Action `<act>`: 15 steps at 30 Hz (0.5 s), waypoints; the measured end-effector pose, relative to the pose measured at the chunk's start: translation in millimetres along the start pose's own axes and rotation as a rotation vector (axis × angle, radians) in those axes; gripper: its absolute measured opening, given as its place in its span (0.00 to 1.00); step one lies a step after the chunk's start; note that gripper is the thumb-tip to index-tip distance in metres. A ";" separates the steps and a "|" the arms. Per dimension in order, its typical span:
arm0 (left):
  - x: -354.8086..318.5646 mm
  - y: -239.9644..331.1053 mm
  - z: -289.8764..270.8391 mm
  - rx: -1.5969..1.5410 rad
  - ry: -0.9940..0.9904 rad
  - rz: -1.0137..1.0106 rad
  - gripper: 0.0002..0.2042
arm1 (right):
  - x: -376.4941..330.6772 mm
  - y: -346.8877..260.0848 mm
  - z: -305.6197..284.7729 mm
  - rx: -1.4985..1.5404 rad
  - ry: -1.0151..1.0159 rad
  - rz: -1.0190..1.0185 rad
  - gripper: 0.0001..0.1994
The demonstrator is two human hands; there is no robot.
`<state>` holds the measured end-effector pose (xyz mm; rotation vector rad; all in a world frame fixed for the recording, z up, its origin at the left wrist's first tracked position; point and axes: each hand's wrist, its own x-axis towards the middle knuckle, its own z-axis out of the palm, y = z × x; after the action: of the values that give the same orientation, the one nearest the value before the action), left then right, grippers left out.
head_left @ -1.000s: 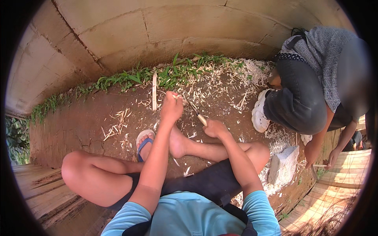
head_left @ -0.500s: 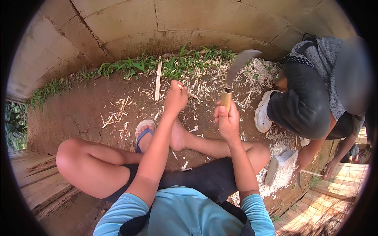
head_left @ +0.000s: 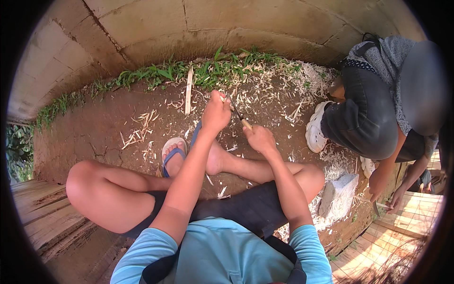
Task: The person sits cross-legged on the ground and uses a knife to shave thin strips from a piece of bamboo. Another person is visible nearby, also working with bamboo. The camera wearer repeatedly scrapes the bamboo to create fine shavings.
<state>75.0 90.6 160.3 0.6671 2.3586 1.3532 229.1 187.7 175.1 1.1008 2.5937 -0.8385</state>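
My right hand (head_left: pixel 261 139) is wrapped round the light wooden handle of a sickle (head_left: pixel 246 124). Its dark blade slants up and left, with the edge close against the fingers of my left hand (head_left: pixel 216 116). That hand is closed on a thin pale wood strip (head_left: pixel 222 99), of which only a short end shows; the rest is hidden by the fingers. Whether blade and strip touch, I cannot tell. Below my hands are my bare foot and, further left, a foot in a blue-strapped flip-flop (head_left: pixel 174 156).
Pale shavings (head_left: pixel 139 128) litter the dirt. A longer wood strip (head_left: pixel 188 90) lies near grass along the block wall (head_left: pixel 203 16). At right, a crouching person (head_left: pixel 366 109) works with a blade and a strip beside a whitish block (head_left: pixel 338 195). Wooden planks (head_left: pixel 40 203) lie at left.
My right hand has lowered the sickle and swung its blade leftward to my left hand, which rose slightly. The other person's hands have shifted a little.
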 end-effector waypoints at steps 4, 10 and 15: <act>-5.0 -0.8 0.8 0.040 0.097 0.093 0.11 | -31.1 -44.6 -43.3 0.907 0.488 -0.421 0.17; -14.1 15.2 11.1 0.055 0.054 0.061 0.11 | 18.8 15.2 42.1 -0.013 -0.198 0.049 0.23; -19.9 16.3 7.3 0.039 0.040 0.041 0.10 | 18.6 5.3 28.2 0.027 -0.050 0.031 0.22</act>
<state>99.0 91.9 172.1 0.7093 2.4210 1.3530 218.8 185.6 142.6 1.1094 2.5255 -0.8856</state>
